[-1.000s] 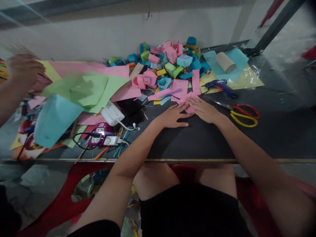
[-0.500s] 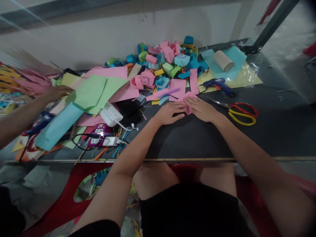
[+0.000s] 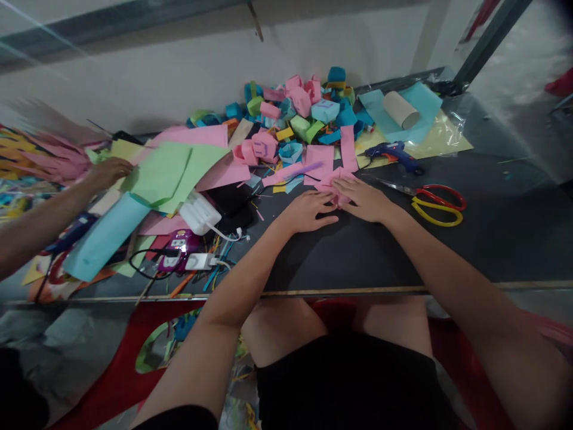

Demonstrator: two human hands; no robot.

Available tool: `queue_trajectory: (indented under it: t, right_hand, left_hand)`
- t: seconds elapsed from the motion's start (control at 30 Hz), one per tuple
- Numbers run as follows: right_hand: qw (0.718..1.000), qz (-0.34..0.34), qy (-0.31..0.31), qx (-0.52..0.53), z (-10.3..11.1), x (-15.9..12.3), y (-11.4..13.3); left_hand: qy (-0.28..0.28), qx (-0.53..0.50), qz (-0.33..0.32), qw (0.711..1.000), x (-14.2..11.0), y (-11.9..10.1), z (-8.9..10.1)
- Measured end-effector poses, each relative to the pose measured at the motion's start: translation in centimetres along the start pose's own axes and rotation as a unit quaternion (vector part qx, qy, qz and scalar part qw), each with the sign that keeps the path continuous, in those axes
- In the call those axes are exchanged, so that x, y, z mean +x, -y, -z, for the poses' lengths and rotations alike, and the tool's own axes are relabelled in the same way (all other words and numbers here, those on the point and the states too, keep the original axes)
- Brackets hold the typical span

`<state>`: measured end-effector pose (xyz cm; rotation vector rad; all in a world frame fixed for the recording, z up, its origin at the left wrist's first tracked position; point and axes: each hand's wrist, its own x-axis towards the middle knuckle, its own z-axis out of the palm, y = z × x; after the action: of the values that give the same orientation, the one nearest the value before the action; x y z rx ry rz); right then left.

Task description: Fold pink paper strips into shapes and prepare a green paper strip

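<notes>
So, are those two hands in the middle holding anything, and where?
Nothing looks gripped: the left hand and right hand rest on the near part of the pink paper.

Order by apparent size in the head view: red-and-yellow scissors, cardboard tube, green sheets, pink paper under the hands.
1. Green sheets
2. Scissors
3. Cardboard tube
Pink paper: partly covered, so unranked.

"What can't you see?"
"Under the left hand [image 3: 311, 212] and right hand [image 3: 364, 197], part of the pink paper [image 3: 336, 174]; I can't read its folds;"
"And far left of them?"
"I lose a co-worker's arm [image 3: 49, 212] at the edge;"
</notes>
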<state>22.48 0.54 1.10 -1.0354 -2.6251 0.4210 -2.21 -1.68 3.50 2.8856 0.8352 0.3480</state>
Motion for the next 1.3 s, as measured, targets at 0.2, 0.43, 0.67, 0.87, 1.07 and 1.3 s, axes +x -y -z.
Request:
queue_trajectory:
  t: [0.2, 0.43, 0.67, 0.87, 1.07, 1.3]
  right_hand:
    - [1.000, -0.018, 0.000, -0.014, 0.1, 0.0, 0.4]
    - [1.000, -0.022, -0.018, -0.012, 0.2, -0.1, 0.9]
    - [0.999, -0.039, -0.011, -0.014, 0.3, -0.1, 1.2]
    - [1.000, -0.021, -0.012, -0.016, 0.1, 0.0, 1.0]
    - [0.999, -0.029, -0.004, -0.015, 0.2, 0.1, 1.0]
    - [1.000, -0.029, -0.011, 0.002, 0.2, 0.1, 0.9]
  left_hand:
    - [-0.007, 0.005, 0.016, 1.000, -0.1, -0.1, -0.1]
    - [-0.134, 0.045, 0.109, 0.984, 0.1, 1.2, -0.9]
    - [-0.113, 0.049, 0.184, 0.975, 0.1, 0.8, -0.8]
    - [-0.043, 0.082, 0.197, 0.976, 0.5, -0.6, 0.1]
    - [-0.003, 0.112, 0.183, 0.977, 0.6, -1.6, 0.6]
    - [-0.002, 0.120, 0.109, 0.987, 0.7, -3.6, 0.4]
